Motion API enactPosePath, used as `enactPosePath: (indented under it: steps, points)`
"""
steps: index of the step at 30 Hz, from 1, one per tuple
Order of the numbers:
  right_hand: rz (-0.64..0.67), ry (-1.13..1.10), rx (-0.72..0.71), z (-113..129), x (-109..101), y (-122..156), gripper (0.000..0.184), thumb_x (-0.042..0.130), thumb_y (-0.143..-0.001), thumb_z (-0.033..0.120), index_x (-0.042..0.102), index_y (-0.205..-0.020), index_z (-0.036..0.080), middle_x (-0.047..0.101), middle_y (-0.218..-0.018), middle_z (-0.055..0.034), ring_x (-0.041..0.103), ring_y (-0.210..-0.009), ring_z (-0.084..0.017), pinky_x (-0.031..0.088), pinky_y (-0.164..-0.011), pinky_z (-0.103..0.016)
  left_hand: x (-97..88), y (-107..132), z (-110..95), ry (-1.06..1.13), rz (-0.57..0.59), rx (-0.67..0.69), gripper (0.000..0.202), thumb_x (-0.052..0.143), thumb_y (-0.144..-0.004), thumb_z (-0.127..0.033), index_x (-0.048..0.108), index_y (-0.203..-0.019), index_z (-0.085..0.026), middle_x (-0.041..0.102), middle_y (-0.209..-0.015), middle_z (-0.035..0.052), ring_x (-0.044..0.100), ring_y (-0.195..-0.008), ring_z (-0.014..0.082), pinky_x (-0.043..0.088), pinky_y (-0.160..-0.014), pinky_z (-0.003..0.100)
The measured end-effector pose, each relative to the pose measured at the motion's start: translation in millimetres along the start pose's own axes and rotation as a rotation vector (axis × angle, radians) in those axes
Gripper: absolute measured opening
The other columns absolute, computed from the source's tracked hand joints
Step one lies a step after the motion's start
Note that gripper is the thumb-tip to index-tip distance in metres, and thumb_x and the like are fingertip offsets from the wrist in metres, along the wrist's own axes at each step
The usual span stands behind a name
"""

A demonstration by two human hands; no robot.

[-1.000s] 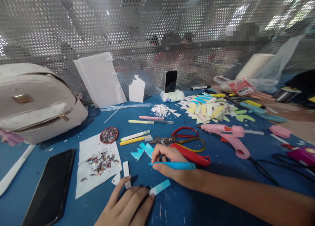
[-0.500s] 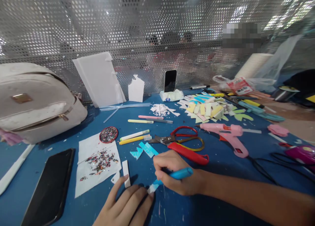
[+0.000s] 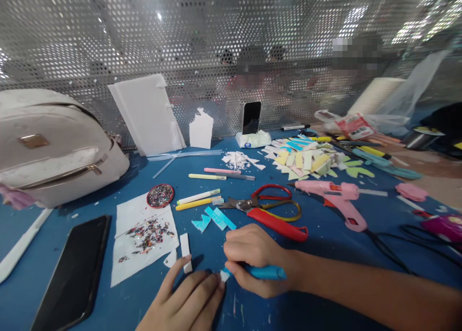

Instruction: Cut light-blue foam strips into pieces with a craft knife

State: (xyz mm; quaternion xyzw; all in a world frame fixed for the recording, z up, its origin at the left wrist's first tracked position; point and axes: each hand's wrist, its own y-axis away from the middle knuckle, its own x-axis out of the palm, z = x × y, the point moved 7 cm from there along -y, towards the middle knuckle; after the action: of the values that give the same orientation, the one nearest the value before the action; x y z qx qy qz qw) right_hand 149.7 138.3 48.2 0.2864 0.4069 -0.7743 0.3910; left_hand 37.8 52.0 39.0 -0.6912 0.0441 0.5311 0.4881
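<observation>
In my right hand (image 3: 256, 261) is a blue marker (image 3: 269, 272), pinched between thumb and fingers. Its tip, mostly hidden by the fingers, is at a small white piece (image 3: 225, 275) partly coloured blue. My left hand (image 3: 187, 295) lies flat on the table, its fingertips pressing the edge of that piece. The left index fingertip touches a white strip (image 3: 185, 251). Just beyond my right hand are blue-coloured strips (image 3: 217, 217) and a jagged blue piece (image 3: 201, 223).
Red-handled scissors (image 3: 249, 204) and a red cutter (image 3: 277, 225) lie beyond my right hand, with a pink glue gun (image 3: 335, 191) to their right. On the left are a black phone (image 3: 72, 273), a paper sheet (image 3: 122, 268) with glitter bits and a white backpack (image 3: 54, 148).
My right hand has moved slightly down, and the marker's back end has dropped. Less of the blue-and-white piece shows now. My left hand stays in place.
</observation>
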Motion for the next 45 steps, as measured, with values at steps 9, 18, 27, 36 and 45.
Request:
enactPosePath:
  steps: [9,18,27,36,45]
  points:
    - [0.017,-0.019,0.01,-1.1,2.3,-0.2,0.026,0.04,-0.088,0.02,0.019,-0.073,0.024,0.028,-0.061,0.0044,0.03,-0.054,-0.015,0.021,-0.05,-0.03,1.9,5.4,-0.9,0.003,0.034,0.0,0.026,0.047,-0.105,-0.019,0.071,-0.112,-0.018,0.072,-0.104,-0.0026,0.062,-0.101,0.0121,0.014,-0.125,0.04]
    - [-0.003,-0.06,-0.011,2.7,-0.6,-2.7,0.029,0.042,-0.084,0.017,0.016,-0.073,0.024,0.026,-0.06,0.005,0.029,-0.052,-0.014,0.02,-0.048,-0.03,-1.2,2.3,-1.1,0.002,0.014,0.0,0.026,0.046,-0.106,-0.02,0.071,-0.111,-0.017,0.072,-0.102,-0.0021,0.063,-0.1,0.0112,0.014,-0.125,0.039]
    - [0.003,-0.104,-0.016,2.9,-1.9,-2.3,0.029,0.041,-0.085,0.018,0.016,-0.072,0.024,0.026,-0.059,0.0052,0.03,-0.051,-0.013,0.022,-0.049,-0.03,0.5,4.8,-2.0,0.001,0.022,0.006,0.026,0.046,-0.105,-0.018,0.071,-0.113,-0.017,0.072,-0.104,-0.0012,0.063,-0.1,0.0125,0.015,-0.125,0.041]
    - [0.026,-0.13,0.015,-0.2,-0.1,-3.1,0.028,0.04,-0.089,0.019,0.018,-0.072,0.024,0.028,-0.06,0.0053,0.031,-0.051,-0.013,0.023,-0.05,-0.029,0.5,2.1,-1.6,0.004,0.016,-0.004,0.027,0.045,-0.105,-0.018,0.071,-0.111,-0.017,0.071,-0.104,-0.001,0.063,-0.1,0.0119,0.015,-0.125,0.041]
    - [0.019,-0.104,0.017,-0.9,-1.5,-2.9,0.025,0.039,-0.089,0.019,0.021,-0.071,0.024,0.032,-0.06,0.0044,0.034,-0.053,-0.014,0.024,-0.05,-0.03,-0.2,3.9,-1.8,0.015,0.017,0.001,0.026,0.046,-0.105,-0.018,0.071,-0.112,-0.017,0.071,-0.104,-0.001,0.063,-0.101,0.0116,0.015,-0.125,0.04]
